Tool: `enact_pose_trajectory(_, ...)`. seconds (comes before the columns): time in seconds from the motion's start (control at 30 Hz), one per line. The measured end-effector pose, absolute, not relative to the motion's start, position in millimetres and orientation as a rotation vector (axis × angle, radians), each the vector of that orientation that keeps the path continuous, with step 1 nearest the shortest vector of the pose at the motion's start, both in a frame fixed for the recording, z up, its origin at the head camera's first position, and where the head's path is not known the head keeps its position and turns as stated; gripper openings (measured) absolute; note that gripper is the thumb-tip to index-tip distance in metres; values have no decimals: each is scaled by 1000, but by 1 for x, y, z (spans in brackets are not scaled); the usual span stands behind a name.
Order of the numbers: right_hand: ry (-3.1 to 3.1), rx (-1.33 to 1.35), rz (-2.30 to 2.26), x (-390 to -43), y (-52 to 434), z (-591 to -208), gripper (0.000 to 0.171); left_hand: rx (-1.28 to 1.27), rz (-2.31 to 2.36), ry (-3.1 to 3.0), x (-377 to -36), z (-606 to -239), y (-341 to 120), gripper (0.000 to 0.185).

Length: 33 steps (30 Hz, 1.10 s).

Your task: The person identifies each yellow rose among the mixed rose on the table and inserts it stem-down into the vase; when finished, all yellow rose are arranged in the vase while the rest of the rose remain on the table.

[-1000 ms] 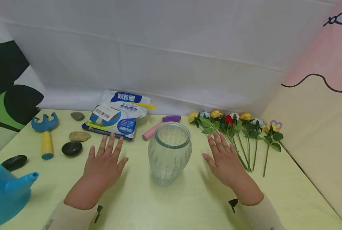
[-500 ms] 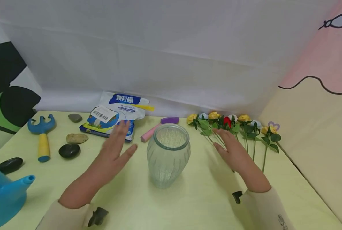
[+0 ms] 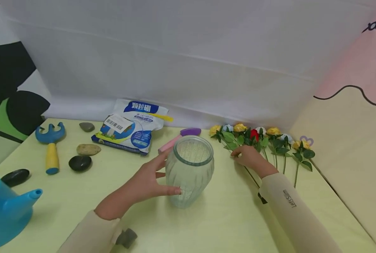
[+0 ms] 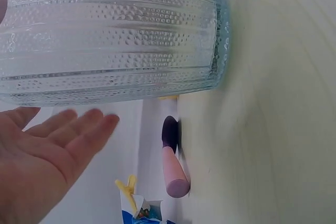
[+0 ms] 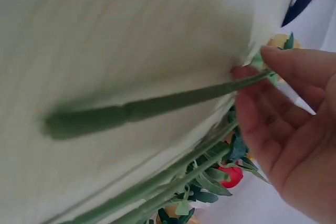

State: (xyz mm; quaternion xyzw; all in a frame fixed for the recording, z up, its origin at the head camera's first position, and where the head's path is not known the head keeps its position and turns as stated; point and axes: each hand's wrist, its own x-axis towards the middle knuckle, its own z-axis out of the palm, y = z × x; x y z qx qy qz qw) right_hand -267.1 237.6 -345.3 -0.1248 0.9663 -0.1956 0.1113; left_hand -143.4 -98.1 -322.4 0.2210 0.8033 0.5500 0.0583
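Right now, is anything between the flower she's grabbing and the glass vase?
Nothing visible. The right hand pinches a flower stem at the row of flowers; only bare table lies between it and the vase, which the left hand touches.

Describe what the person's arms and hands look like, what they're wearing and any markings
Both hands are bare: no gloves or rings show on the left hand or right hand. Each arm wears a long, close-fitting cream sleeve. The right sleeve carries small dark lettering running along the forearm. A small dark grey device sits under each wrist, the left one rounded, the right one mostly hidden.
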Motion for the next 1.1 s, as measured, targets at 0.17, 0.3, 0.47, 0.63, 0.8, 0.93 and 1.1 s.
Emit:
enact_pose_trajectory(0.17, 2742, -292, -840, -267, 239, -338, 24, 675, 1742, 2344, -143, -322, -97, 98)
enact_pose_trajectory(0.3, 2528, -243, -1295, -262, 235, -315, 32, 651, 1740, 2351, -144, -322, -96, 98)
enact_pose_trajectory(0.47, 2304, -299, -1678, -256, 211, -268, 36, 665, 1734, 2359, -144, -322, -96, 96)
enact_pose_trajectory(0.63, 2189, -349, -1895, -250, 176, -222, 34, 662, 1748, 2351, -144, -324, -97, 95)
enact_pose_trajectory(0.8, 2188, -409, -1920, -248, 145, -190, 31, 655, 1762, 2337, -145, -325, -95, 96)
enact_pose_trajectory(0.93, 2178, -449, -1913, -247, 121, -175, 29, 619, 1743, 2340, -144, -323, -95, 98)
enact_pose_trajectory(1.1, 2304, -536, -1870, -232, 94, -171, 25, 628, 1734, 2355, -143, -323, -95, 97)
